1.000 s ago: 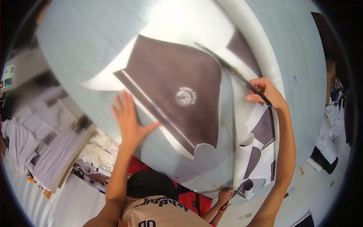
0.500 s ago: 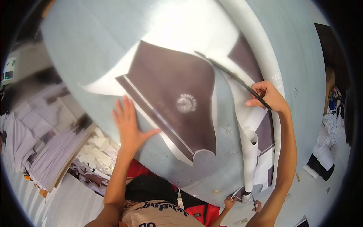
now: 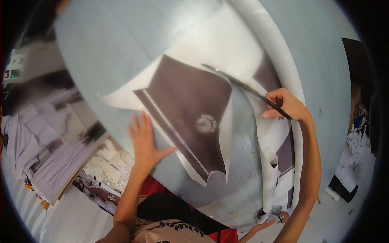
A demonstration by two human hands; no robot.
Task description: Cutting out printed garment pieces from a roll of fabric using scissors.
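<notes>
My left hand [image 3: 145, 141] lies flat on the table with fingers spread, its fingertips and thumb at the lower-left edge of a cut piece [image 3: 182, 93]. That piece is dark purple-brown with a white border, a pale stripe and a round white emblem. Long dark scissors [image 3: 235, 81] are held in my right hand [image 3: 285, 106], fingers closed around the handle end. Their blades reach left across the upper right edge of the dark shape, into the white sheet [image 3: 227, 38]. The handle loops are mostly hidden by my hand.
A thick white roll [image 3: 287, 52] curves along the right of the grey table [image 3: 109, 60]. A curled white strip [image 3: 268, 174] hangs toward the near edge. Another person's hand [image 3: 263, 227] works there with scissors [image 3: 279, 216]. Stacked white sheets [image 3: 56, 170] and scraps [image 3: 107, 166] lie left.
The dark piece and my left hand have shifted slightly right and toward me in the view. The scissors' tips now reach further left over the sheet; my right hand stays nearly in place.
</notes>
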